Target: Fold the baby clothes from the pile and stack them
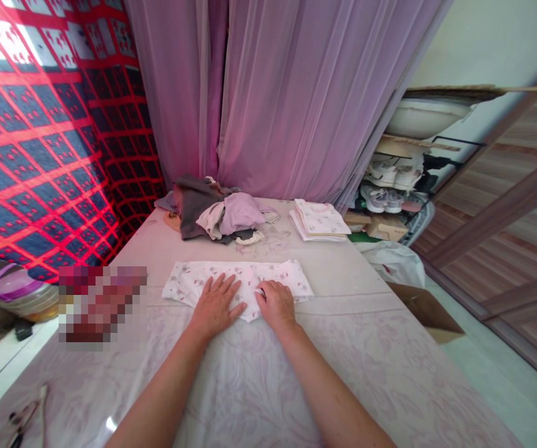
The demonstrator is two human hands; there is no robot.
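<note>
A white garment [184, 279] with small red and grey prints lies spread across the table, wider than it is deep. Its lower edge comes to a point between my hands. My left hand [218, 305] rests flat on its left-middle part, with the fingers spread. On the right, my right hand [276, 305] has its fingers curled in and pinches a bit of the fabric near the middle. The fingertips of that hand are partly hidden.
A heap of dark and lilac clothes [244, 211] lies at the table's far side. Folded white printed clothes [322, 221] are stacked at the far right. A pixelated patch covers something at left. Tangled cords [28, 417] lie near left; a cardboard box [424, 311] stands beside the table.
</note>
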